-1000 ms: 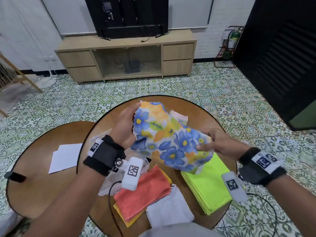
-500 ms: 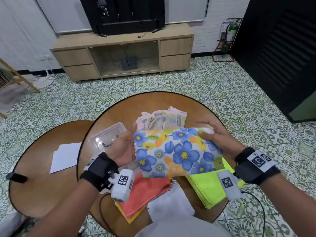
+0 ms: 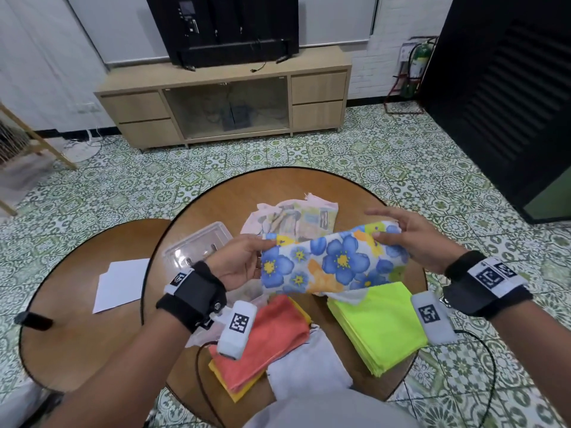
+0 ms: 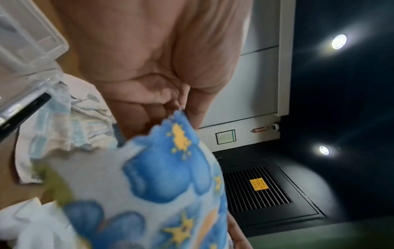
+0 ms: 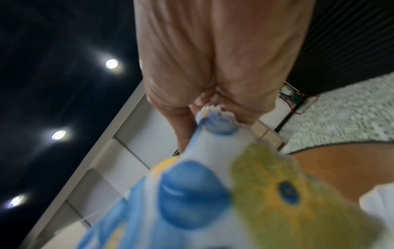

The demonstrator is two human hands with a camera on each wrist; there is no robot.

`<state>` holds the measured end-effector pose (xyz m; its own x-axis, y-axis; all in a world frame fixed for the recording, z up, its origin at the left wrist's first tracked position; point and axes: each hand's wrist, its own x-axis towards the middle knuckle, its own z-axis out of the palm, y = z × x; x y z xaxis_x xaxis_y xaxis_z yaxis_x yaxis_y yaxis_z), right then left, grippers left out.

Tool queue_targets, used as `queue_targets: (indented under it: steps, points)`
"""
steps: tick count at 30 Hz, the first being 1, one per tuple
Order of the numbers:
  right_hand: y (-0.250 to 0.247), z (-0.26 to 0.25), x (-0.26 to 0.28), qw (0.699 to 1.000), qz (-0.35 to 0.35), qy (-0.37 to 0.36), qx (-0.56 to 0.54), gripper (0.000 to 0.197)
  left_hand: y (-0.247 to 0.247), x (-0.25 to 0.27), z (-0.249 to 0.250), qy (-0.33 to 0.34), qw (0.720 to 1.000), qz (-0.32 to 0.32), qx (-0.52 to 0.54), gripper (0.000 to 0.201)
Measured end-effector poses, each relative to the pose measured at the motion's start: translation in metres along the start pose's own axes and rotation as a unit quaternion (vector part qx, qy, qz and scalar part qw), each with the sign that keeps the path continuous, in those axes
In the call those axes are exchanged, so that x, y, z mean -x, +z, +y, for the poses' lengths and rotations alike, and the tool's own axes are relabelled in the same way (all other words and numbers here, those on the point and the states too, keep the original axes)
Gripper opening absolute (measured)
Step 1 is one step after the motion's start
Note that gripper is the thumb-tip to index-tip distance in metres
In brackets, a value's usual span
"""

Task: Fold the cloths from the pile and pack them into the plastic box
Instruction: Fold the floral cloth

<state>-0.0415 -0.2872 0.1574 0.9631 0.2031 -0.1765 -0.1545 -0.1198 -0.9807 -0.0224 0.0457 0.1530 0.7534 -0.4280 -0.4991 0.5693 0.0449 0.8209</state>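
Observation:
A floral cloth (image 3: 332, 262) with blue flowers hangs stretched above the round wooden table (image 3: 309, 186). My left hand (image 3: 244, 261) pinches its left end, and my right hand (image 3: 401, 239) pinches its right end. The wrist views show the cloth (image 4: 149, 185) (image 5: 192, 193) clamped between thumb and fingers. The clear plastic box (image 3: 197, 248) lies behind my left hand. A pale printed cloth (image 3: 293, 217) sits crumpled behind the floral one.
Near me on the table lie a neon yellow-green stack (image 3: 377, 322), a coral cloth over a yellow one (image 3: 265, 338), and a white cloth (image 3: 309, 372). A lower round table (image 3: 61, 319) at left carries white paper (image 3: 119, 284). Tiled floor surrounds both.
The floral cloth went from a bunched heap held upright to a flat, wide band pulled between my two hands, which have moved apart and lower.

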Motion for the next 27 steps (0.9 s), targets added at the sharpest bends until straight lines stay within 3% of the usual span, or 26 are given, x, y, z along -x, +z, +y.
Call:
queue_targets:
  steps: [2, 3, 6, 8, 10, 12, 15, 17, 21, 23, 27]
  points:
    - [0.002, -0.008, 0.003, 1.000, 0.011, -0.024, 0.009, 0.049, 0.006, 0.003, 0.007, 0.023, 0.999, 0.029, 0.014, 0.023]
    - [0.002, -0.012, 0.005, 0.999, 0.009, -0.033, -0.009, 0.050, 0.006, 0.004, 0.010, 0.043, 0.998, 0.040, 0.022, 0.029]
    - [-0.003, -0.026, 0.008, 0.995, -0.008, -0.062, -0.077, 0.080, 0.013, 0.015, 0.024, 0.105, 0.993, 0.028, 0.047, 0.042]
    - [-0.005, -0.037, 0.011, 0.991, -0.009, -0.100, -0.084, 0.077, 0.018, 0.024, 0.037, 0.148, 0.987, -0.016, 0.052, 0.031]
    - [-0.002, -0.047, 0.012, 0.989, 0.009, -0.136, -0.060, 0.063, 0.020, 0.029, 0.047, 0.194, 0.981, -0.021, 0.024, 0.026]
    - [0.000, -0.056, 0.012, 0.986, 0.022, -0.156, -0.046, 0.050, 0.021, 0.030, 0.053, 0.218, 0.976, -0.009, 0.000, 0.031]
    - [0.005, -0.064, 0.011, 0.984, 0.043, -0.169, -0.027, 0.049, 0.026, 0.033, 0.056, 0.241, 0.970, 0.038, -0.008, 0.017]
    - [0.007, -0.066, 0.011, 0.979, 0.060, -0.189, -0.043, 0.055, 0.027, 0.034, 0.055, 0.284, 0.957, 0.064, -0.005, 0.030]
    - [0.006, -0.072, 0.011, 0.961, 0.091, -0.245, -0.088, 0.065, 0.018, 0.042, 0.058, 0.377, 0.925, 0.041, -0.023, 0.042]
    - [0.003, -0.077, 0.011, 0.957, 0.080, -0.264, -0.085, 0.067, 0.011, 0.044, 0.062, 0.415, 0.902, 0.060, -0.098, 0.048]
    - [-0.001, -0.083, 0.009, 0.951, 0.046, -0.285, -0.107, 0.060, 0.006, 0.046, 0.071, 0.437, 0.887, 0.028, -0.145, 0.064]
